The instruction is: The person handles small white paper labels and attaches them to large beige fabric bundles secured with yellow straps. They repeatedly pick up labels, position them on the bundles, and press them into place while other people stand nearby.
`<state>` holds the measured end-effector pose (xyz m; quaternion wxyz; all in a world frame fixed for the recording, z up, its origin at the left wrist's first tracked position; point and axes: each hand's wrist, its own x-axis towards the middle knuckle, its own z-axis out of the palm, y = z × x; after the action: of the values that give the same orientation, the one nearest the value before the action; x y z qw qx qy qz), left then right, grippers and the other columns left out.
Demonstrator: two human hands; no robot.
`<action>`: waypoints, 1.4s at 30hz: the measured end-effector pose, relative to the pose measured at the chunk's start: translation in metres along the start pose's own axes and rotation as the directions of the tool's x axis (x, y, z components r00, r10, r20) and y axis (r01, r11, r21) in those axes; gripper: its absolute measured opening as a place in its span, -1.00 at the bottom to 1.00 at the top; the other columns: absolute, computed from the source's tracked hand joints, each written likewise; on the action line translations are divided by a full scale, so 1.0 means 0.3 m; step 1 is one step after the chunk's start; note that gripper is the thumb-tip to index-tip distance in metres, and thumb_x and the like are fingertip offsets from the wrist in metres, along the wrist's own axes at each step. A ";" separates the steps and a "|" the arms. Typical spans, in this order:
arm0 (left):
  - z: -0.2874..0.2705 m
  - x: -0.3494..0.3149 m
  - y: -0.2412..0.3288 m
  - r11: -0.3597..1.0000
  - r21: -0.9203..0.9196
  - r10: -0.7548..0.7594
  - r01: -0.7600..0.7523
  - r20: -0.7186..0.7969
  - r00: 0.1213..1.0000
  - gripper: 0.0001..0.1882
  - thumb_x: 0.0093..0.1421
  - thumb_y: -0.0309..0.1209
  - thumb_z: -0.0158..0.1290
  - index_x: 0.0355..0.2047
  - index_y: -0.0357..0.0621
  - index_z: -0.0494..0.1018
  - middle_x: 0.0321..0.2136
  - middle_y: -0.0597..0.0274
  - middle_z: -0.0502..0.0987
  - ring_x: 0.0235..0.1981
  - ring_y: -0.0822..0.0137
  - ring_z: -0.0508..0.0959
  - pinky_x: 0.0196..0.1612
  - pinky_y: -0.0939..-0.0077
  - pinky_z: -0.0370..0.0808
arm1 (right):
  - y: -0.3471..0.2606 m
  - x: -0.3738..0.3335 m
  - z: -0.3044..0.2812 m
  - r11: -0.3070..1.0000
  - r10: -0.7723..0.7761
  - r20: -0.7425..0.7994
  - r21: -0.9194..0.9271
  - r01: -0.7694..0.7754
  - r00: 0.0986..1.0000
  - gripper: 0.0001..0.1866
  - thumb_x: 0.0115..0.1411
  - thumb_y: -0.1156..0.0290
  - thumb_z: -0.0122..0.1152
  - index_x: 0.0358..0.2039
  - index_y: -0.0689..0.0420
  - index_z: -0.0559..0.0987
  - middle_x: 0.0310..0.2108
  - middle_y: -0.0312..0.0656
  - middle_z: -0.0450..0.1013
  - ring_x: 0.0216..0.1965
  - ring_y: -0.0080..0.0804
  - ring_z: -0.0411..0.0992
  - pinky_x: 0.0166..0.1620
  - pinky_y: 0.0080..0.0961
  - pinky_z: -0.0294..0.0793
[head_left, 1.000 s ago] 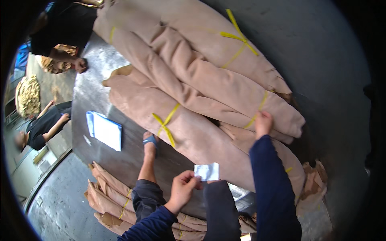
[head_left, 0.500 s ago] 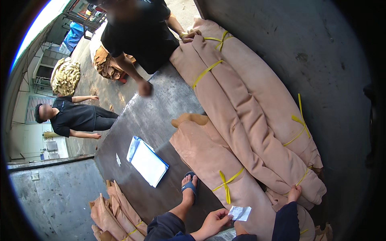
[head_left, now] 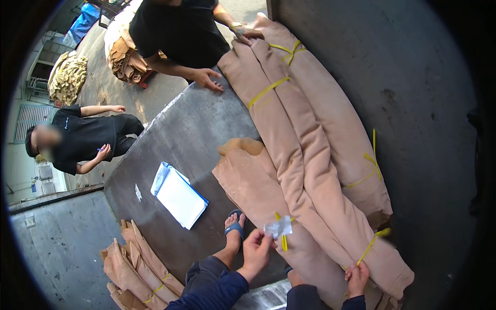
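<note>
- Tan roll (head_left: 323, 191): lies at 4 o'clock from view centre, already bound near both ends; the white slip (head_left: 279, 227) is loose, not fixed to it
- Roll axis: long, running from 11 to 5 o'clock
- Right hand (head_left: 357, 279): fingers grasp the yellow strap (head_left: 367, 250) near the roll's 5 o'clock end
- Left hand (head_left: 257, 254): pinches the slip at 10 o'clock from the right hand
- Co-worker's hand (head_left: 248, 34): rests at the roll's 11 o'clock end
</note>
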<state>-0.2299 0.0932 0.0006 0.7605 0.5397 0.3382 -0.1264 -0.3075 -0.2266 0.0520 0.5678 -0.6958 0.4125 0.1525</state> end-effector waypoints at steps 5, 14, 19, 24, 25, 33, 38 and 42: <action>0.048 -0.045 0.203 0.915 0.159 0.366 -0.372 0.064 0.928 -0.91 0.30 -0.52 -0.10 -0.29 -0.27 0.39 -0.39 0.21 0.54 -0.38 0.45 0.51 -0.16 0.54 0.45 | -0.078 -0.442 0.349 0.901 -0.247 0.365 -0.254 0.352 0.897 -0.79 0.04 0.43 0.22 -0.31 0.18 0.46 -0.43 -0.21 0.41 -0.39 -0.33 0.40 -0.21 -0.46 0.41; 0.534 0.221 0.091 0.223 0.247 0.034 -0.943 0.965 0.261 -0.84 0.14 -0.48 0.04 -0.27 -0.24 0.39 -0.45 -0.06 0.51 -0.34 -0.13 0.50 -0.29 0.15 0.44 | 0.495 -0.506 0.479 0.798 0.099 0.211 -0.601 0.049 0.972 -0.70 0.07 0.30 0.16 -0.21 0.17 0.48 -0.24 0.00 0.45 -0.09 -0.06 0.38 0.02 -0.13 0.30; 0.687 0.287 -0.170 0.013 0.400 -0.393 -0.916 0.845 0.363 -0.74 0.27 -0.27 -0.07 -0.17 -0.20 0.40 -0.35 -0.18 0.53 -0.24 -0.21 0.50 -0.21 0.06 0.43 | 0.684 -0.512 0.476 0.664 0.200 0.004 -0.735 -0.133 0.980 -0.70 0.09 0.30 0.14 -0.18 0.17 0.48 -0.22 0.02 0.45 -0.07 -0.09 0.39 0.01 -0.16 0.33; 0.559 0.259 -0.359 -0.344 0.374 -0.510 -0.861 0.695 0.506 -0.73 0.25 -0.27 -0.10 -0.13 -0.16 0.39 -0.36 -0.16 0.56 -0.24 -0.18 0.54 -0.15 0.05 0.44 | 0.737 -0.560 0.511 0.604 0.225 -0.040 -0.778 -0.171 0.973 -0.69 0.10 0.30 0.12 -0.16 0.16 0.47 -0.19 0.05 0.45 -0.06 -0.12 0.40 -0.01 -0.19 0.36; 0.543 0.267 -0.370 -0.458 0.292 -0.548 -0.840 0.651 0.525 -0.73 0.25 -0.28 -0.11 -0.12 -0.15 0.38 -0.37 -0.15 0.56 -0.24 -0.18 0.54 -0.15 0.06 0.44 | 0.704 -0.590 0.504 0.608 0.211 -0.033 -0.779 -0.157 0.977 -0.69 0.11 0.30 0.12 -0.15 0.16 0.47 -0.18 0.05 0.45 -0.06 -0.13 0.40 -0.01 -0.20 0.37; 0.523 0.207 -0.316 0.297 0.662 -0.289 -0.689 0.750 0.596 -0.74 0.27 -0.36 -0.04 -0.21 -0.35 0.45 -0.38 0.04 0.61 -0.34 0.29 0.62 -0.23 0.44 0.51 | 0.241 -0.872 0.193 0.965 -0.183 0.209 0.223 0.135 0.961 -0.85 -0.04 0.52 0.22 -0.39 0.14 0.50 -0.25 -0.08 0.50 -0.16 -0.06 0.48 -0.15 -0.21 0.45; 0.409 -0.174 -0.209 0.664 0.733 -0.594 0.148 0.397 0.700 -0.84 0.25 -0.45 0.03 -0.31 -0.36 0.48 -0.48 0.15 0.55 -0.50 0.37 0.57 -0.36 0.51 0.58 | 0.404 -0.638 -0.001 0.918 0.004 -0.450 -0.352 -0.182 0.893 -0.48 0.02 0.31 0.29 0.03 0.13 0.44 0.14 0.05 0.27 0.23 0.09 0.12 0.25 -0.02 0.04; 0.434 -0.305 -0.154 0.673 0.668 -0.636 0.318 0.302 0.710 -0.87 0.24 -0.46 0.04 -0.35 -0.32 0.47 -0.50 0.16 0.56 -0.54 0.37 0.59 -0.36 0.53 0.58 | 0.481 -0.606 -0.002 0.911 0.051 -0.296 -0.378 -0.166 0.954 -0.46 0.09 0.25 0.26 0.08 0.13 0.41 0.23 0.08 0.16 0.27 0.14 0.06 0.26 0.00 0.02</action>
<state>-0.2741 -0.0583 0.0509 0.5595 0.5738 0.2034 -0.5625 -0.5268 -0.1565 0.0800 0.3407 -0.7868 0.4874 0.1650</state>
